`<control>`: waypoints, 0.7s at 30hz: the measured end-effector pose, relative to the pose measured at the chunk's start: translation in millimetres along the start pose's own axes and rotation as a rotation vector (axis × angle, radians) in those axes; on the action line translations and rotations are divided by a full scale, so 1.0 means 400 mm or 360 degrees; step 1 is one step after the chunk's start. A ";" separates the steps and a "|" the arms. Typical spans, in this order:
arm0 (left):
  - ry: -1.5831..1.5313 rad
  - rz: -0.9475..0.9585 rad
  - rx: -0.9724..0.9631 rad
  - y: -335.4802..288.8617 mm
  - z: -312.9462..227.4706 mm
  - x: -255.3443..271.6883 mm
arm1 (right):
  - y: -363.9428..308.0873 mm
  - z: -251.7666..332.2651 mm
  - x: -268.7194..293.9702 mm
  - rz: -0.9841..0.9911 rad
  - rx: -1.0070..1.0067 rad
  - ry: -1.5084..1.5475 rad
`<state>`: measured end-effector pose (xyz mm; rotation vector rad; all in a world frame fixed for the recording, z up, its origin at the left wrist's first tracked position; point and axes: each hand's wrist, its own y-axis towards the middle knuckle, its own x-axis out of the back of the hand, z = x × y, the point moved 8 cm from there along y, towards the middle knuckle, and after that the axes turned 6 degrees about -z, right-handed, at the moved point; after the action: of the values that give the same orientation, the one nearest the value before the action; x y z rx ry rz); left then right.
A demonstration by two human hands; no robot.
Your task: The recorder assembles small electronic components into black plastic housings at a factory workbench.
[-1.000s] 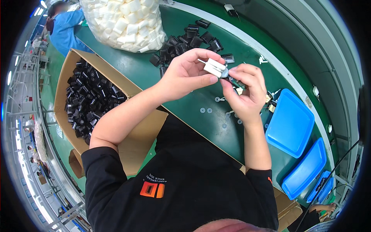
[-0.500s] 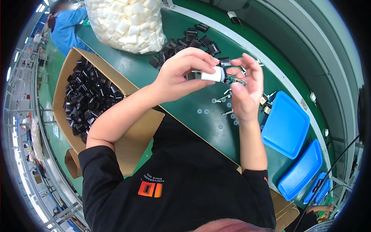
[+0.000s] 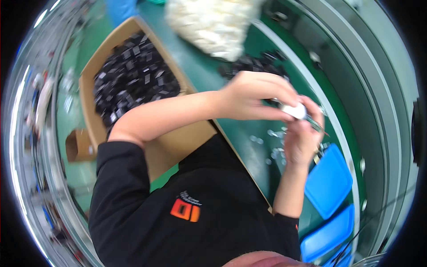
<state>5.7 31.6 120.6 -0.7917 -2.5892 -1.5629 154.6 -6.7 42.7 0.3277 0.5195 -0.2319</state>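
Note:
A white cylindrical housing [image 3: 294, 111] is pinched between the thumb and fingers of my left hand [image 3: 260, 95]. At its far right end a small green circuit board [image 3: 315, 123] sticks out, with a thin red wire beside it. My right hand [image 3: 301, 138] has its thumb and fingers closed around that end, meeting the housing and the board. Motion blur hides how far the board sits inside the housing. Below the hands, small clear washers [image 3: 256, 139] and little pale metal-looking parts [image 3: 276, 133] lie scattered on the green table [image 3: 242, 147].
A cardboard box [image 3: 104, 36] full of black plastic parts [image 3: 133, 73] stands at the left. Beyond the hands are a heap of black parts [image 3: 253, 66] and a big clear bag of white pieces [image 3: 211, 24]. Blue trays [image 3: 330, 181] line the right.
The whole view has swung and blurred. My right fingers, spread beside the board before, have closed in around it. The housing now points down to the right, and both hands are closer together.

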 end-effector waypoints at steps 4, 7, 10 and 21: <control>-0.0191 -0.0181 0.0552 -0.015 0.009 0.030 | -0.012 0.068 -0.062 0.0179 0.0303 -0.0100; -0.0107 -0.0136 0.0512 -0.047 -0.030 0.039 | -0.010 0.016 -0.034 0.0128 -0.0057 -0.0040; 0.0399 -0.0026 -0.0106 -0.074 -0.109 0.089 | -0.032 -0.029 -0.098 0.0232 -0.0405 0.0525; 0.0078 0.0141 0.0644 -0.131 -0.027 0.132 | -0.046 -0.109 -0.119 0.0335 -0.0601 0.0518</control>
<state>-65.2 24.9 96.8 -0.7994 -2.6576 -0.9710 89.5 -1.6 27.3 0.0479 0.8292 0.1277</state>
